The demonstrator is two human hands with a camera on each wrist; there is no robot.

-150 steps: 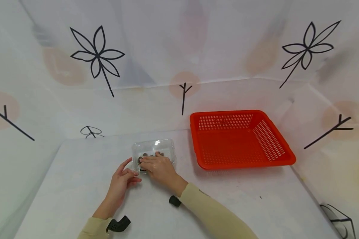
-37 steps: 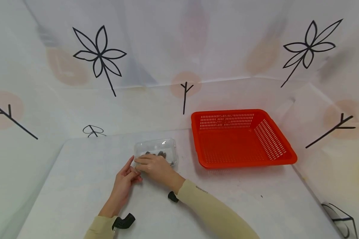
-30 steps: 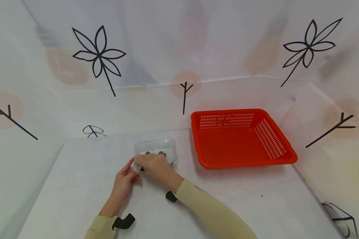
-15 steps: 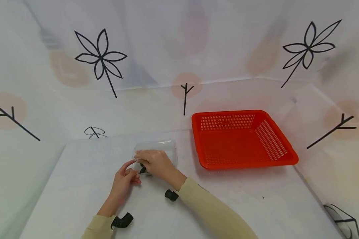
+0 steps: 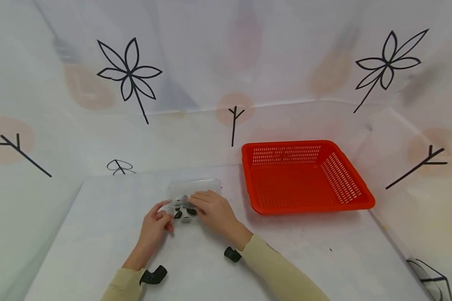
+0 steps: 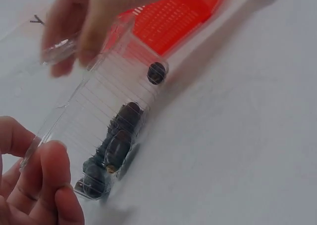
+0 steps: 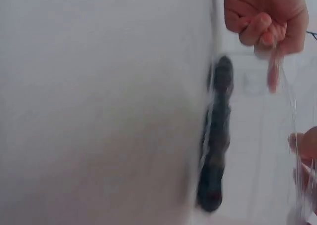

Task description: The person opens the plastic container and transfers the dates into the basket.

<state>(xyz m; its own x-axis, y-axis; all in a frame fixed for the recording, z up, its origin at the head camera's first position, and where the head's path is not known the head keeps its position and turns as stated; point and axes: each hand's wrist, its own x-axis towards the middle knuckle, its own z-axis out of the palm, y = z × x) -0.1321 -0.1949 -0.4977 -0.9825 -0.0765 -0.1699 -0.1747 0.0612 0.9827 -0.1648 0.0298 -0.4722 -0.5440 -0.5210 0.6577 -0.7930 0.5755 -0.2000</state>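
A clear plastic box (image 5: 193, 186) lies on the white table, with several small dark oval pieces (image 6: 119, 150) along its near side. Their kind is unclear; they look smooth, almost black, one with a tan tip. My left hand (image 5: 154, 228) pinches the box's left end between thumb and fingers, as the left wrist view shows. The right hand (image 5: 216, 211) has its fingers over the box's rim toward the right end, thumb on the near side. In the left wrist view that hand is blurred, its thumb and fingers astride the clear rim. The right wrist view is also blurred.
A red plastic basket (image 5: 305, 179) with slotted walls stands to the right of the box, near the back of the table (image 5: 286, 259). A white cloth backdrop (image 5: 188, 138) with black plant drawings rises behind and at both sides.
The right hand first lay over the dark pieces, then moved to the box's left end beside the left hand, and now has slid right along it. The left hand and basket stay put.
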